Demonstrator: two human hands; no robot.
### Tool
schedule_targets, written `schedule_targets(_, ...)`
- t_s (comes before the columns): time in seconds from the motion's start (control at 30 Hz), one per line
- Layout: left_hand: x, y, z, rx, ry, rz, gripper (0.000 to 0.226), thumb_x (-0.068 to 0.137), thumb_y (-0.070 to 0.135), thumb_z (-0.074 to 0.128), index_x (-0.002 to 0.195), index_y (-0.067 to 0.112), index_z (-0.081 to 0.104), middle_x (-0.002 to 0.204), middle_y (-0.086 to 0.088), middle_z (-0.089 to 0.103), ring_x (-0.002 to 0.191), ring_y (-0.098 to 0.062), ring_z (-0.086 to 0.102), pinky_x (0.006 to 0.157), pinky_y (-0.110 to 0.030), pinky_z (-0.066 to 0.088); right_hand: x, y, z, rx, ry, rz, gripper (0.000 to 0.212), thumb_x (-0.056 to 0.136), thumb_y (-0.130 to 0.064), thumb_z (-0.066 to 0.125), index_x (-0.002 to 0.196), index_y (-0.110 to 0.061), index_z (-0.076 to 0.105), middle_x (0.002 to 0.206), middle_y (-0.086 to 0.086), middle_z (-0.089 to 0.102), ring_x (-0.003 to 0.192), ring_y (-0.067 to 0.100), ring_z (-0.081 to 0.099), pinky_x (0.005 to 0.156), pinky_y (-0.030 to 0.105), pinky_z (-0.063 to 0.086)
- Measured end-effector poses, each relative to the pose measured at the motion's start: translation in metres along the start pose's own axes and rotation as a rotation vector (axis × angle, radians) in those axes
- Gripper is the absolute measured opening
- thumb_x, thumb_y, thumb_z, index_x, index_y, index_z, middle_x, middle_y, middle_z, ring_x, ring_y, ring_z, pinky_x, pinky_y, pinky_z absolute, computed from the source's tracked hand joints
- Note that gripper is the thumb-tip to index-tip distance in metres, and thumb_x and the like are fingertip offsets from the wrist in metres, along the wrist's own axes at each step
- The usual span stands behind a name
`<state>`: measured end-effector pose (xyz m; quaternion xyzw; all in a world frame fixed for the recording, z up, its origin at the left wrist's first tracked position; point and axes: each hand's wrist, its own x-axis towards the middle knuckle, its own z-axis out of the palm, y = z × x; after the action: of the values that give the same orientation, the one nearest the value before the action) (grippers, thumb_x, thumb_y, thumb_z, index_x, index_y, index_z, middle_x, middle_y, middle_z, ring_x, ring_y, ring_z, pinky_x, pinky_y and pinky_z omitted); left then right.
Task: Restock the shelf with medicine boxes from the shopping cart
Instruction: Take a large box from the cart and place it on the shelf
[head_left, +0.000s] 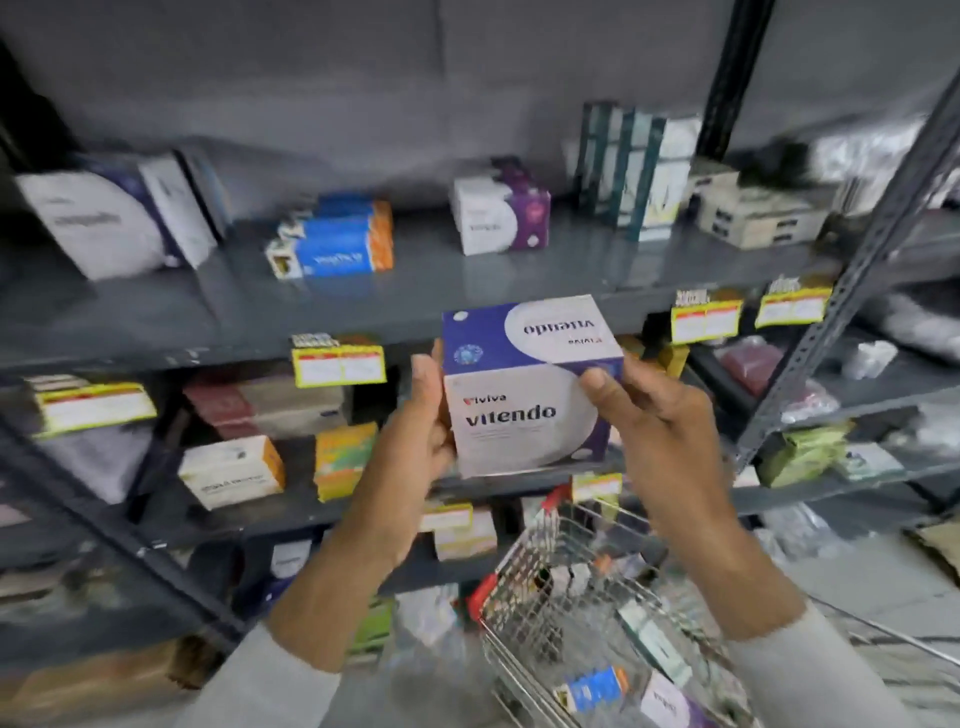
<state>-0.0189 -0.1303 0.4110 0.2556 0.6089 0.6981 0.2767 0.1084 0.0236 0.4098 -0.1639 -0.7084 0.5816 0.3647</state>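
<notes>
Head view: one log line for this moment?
step: shelving | hands: left hand and right hand hold purple-white box | place: before shelf | cart: boxes remain

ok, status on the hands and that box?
Left hand and right hand both on purple-and-white box, held up before the shelf. Cart below, boxes left. Nothing blocking.

Left hand (426, 415) and right hand (654, 415) grip a purple-white Vitendo box (524, 395) before the grey shelf (467, 291).

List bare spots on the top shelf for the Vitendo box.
Top shelf: bare between blue boxes and purple-white box, and all along the front edge. Right end is crowded by teal boxes and cream boxes.
</notes>
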Motion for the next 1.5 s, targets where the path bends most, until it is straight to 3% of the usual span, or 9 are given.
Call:
schedule_targets(0.07,-0.007,0.032,-0.027,0.048,0.052,0.039,0.072,0.052,0.095,0.033,0.106,0.062,0.068,0.106,0.027,0.076,0.105,0.003,0.070,0.097,-0.034,0.051,0.010,-0.030,0.027,0.087,-0.063,-0.014,0.026,0.100,-0.017,0.059,0.122,-0.017,0.072,0.112,-0.004,0.078,0.103,0.011,0.073,0.078,0.019,0.055)
schedule_targets(0.2,-0.029,0.078,-0.079,0.137,0.093,0.186,0.071,0.077,0.088,0.021,0.133,0.059,0.053,0.130,0.026,0.068,0.123,0.002,0.062,0.104,-0.034,0.044,0.035,-0.070,0.090,0.156,-0.189,-0.041,0.025,0.103,-0.018,0.054,0.119,-0.020,0.073,0.110,-0.005,0.078,0.102,0.011,0.074,0.077,0.019,0.056)
schedule_targets(0.47,-0.014,0.147,-0.198,0.213,0.392,0.247,0.057,0.095,0.073,0.010,0.107,0.056,0.063,0.094,0.032,0.075,0.089,0.013,0.069,0.081,-0.022,0.050,0.108,-0.100,0.252,0.141,-0.359,0.056,0.018,0.098,-0.032,0.058,0.105,-0.028,0.074,0.104,-0.014,0.078,0.115,0.017,0.068,0.098,0.038,0.054)
schedule_targets(0.63,0.011,0.166,-0.264,0.211,0.523,0.251,0.059,0.102,0.064,0.006,0.102,0.048,0.062,0.078,0.030,0.075,0.071,0.013,0.069,0.052,-0.007,0.049,0.135,-0.107,0.340,0.238,-0.483,0.202,0.016,0.100,-0.023,0.053,0.093,-0.022,0.067,0.075,-0.012,0.075,0.065,0.004,0.069,0.060,0.022,0.051)
schedule_targets(1.07,0.059,0.143,-0.342,0.116,0.630,0.072,0.070,0.099,0.071,0.005,0.098,0.041,0.068,0.075,0.017,0.078,0.072,-0.001,0.073,0.070,-0.027,0.048,0.163,-0.068,0.423,0.272,-0.508,0.322,0.028,0.104,-0.026,0.048,0.126,-0.017,0.062,0.107,0.002,0.073,0.087,0.015,0.069,0.066,0.027,0.052)
schedule_targets(1.23,0.053,0.145,-0.328,0.102,0.758,0.156,0.056,0.104,0.063,0.014,0.085,0.039,0.061,0.059,0.019,0.073,0.053,0.004,0.069,0.054,-0.021,0.053,0.165,-0.051,0.413,0.151,-0.519,0.199,0.041,0.102,-0.031,0.053,0.142,-0.024,0.050,0.130,-0.006,0.064,0.110,0.011,0.065,0.069,0.020,0.051)
schedule_targets(1.33,0.050,0.132,-0.316,0.129,0.929,0.254,0.058,0.102,0.064,0.029,0.098,0.028,0.074,0.090,0.006,0.081,0.078,-0.008,0.076,0.066,-0.024,0.056,0.152,-0.042,0.372,0.202,-0.453,0.032,0.042,0.103,-0.019,0.053,0.144,-0.026,0.047,0.123,-0.020,0.058,0.111,-0.002,0.060,0.079,0.013,0.053)
schedule_targets(1.43,0.040,0.105,-0.277,0.210,1.017,0.527,0.047,0.106,0.047,0.041,0.142,0.023,0.058,0.125,0.014,0.067,0.105,0.013,0.063,0.084,-0.009,0.050,0.127,-0.020,0.311,0.321,-0.387,-0.059,0.039,0.097,-0.009,0.054,0.133,-0.022,0.059,0.125,-0.007,0.067,0.121,0.015,0.063,0.099,0.035,0.054)
schedule_targets(1.5,0.033,0.082,-0.238,0.295,0.949,0.677,0.049,0.106,0.038,0.044,0.151,0.018,0.048,0.145,0.010,0.057,0.130,0.008,0.052,0.108,-0.022,0.045,0.108,-0.002,0.266,0.373,-0.354,-0.065,0.035,0.091,-0.009,0.056,0.122,-0.021,0.066,0.116,-0.001,0.073,0.112,0.019,0.068,0.094,0.040,0.056)
